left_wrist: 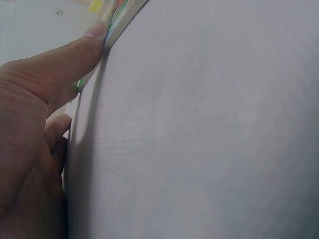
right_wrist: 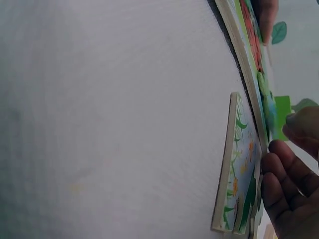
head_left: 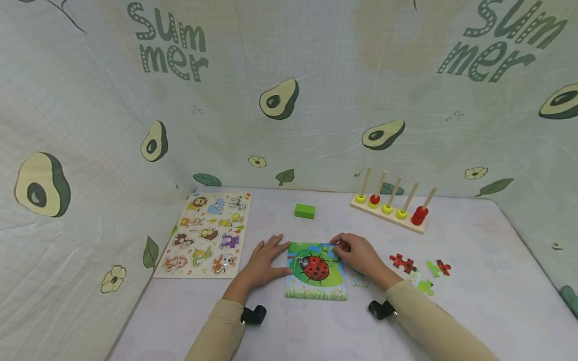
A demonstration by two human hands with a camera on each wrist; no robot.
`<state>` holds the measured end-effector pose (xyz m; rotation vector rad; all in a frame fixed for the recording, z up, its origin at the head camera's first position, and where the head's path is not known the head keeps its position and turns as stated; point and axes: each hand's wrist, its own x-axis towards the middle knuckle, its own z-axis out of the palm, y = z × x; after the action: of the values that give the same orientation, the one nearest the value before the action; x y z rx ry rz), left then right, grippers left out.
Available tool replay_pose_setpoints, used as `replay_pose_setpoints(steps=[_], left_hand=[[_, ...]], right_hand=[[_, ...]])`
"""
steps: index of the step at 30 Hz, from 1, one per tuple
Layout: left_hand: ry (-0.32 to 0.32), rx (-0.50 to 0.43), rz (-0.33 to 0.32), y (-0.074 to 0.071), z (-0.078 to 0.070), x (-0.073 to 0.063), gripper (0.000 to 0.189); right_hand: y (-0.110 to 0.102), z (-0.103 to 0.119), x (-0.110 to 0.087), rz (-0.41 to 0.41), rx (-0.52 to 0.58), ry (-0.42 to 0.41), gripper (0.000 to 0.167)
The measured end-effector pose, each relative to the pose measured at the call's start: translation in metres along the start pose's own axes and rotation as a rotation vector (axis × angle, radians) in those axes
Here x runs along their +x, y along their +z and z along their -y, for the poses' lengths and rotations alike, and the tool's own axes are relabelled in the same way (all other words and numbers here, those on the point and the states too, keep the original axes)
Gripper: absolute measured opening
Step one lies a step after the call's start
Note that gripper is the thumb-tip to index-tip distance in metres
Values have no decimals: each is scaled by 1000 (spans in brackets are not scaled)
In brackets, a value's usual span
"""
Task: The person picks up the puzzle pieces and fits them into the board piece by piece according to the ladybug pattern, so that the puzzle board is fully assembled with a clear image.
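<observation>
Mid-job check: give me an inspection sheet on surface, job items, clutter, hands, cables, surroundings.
Surface: pale table.
Job items: ladybug puzzle between the hands; loose puzzle pieces to its right.
Clutter: animal board, green block, peg stand with red and yellow rings.
Hands: left hand touches the puzzle's left edge; right hand at its far right corner, grip unclear.
Cables: nothing seen.
Surroundings: avocado-print fabric.

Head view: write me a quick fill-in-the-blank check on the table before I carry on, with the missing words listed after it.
1. The puzzle pictures a red ____ with black spots.
2. The left hand touches the puzzle's ____ edge.
3. The block beyond the puzzle is ____.
4. The rack has ____ upright pegs.

Missing words: ladybug; left; green; five.
</observation>
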<state>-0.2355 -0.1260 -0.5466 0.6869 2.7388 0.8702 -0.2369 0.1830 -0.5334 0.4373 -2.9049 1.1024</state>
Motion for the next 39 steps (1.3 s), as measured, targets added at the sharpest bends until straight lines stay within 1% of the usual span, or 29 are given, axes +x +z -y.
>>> replay_pose_setpoints(steps=[5, 10, 14, 17, 22, 25, 30, 36, 39], left_hand=[[9, 3, 0, 1, 2, 0, 79], [-3, 8, 11, 1, 2, 0, 80], [-10, 17, 11, 2, 2, 0, 79], [-8, 17, 7, 2, 3, 1, 79], [-12, 18, 19, 1, 3, 1, 80], [-3, 13, 15, 1, 3, 0, 80], [-14, 21, 25, 1, 2, 1, 80], [14, 12, -3, 1, 2, 1, 79], [16, 18, -3, 1, 2, 1, 79]], right_hand=[[-1, 1, -2, 12, -8, -8, 20], [-1, 1, -4, 86, -47, -28, 31], [-1, 3, -6, 113, -103, -75, 39], [-1, 4, -8, 116, -132, -95, 41], [-3, 5, -9, 127, -179, -110, 44], [-3, 6, -10, 129, -192, -123, 44], [-1, 7, -11, 130, -235, -141, 43], [-1, 10, -12, 116, -267, -170, 43], [-2, 10, -12, 107, -279, -179, 43]])
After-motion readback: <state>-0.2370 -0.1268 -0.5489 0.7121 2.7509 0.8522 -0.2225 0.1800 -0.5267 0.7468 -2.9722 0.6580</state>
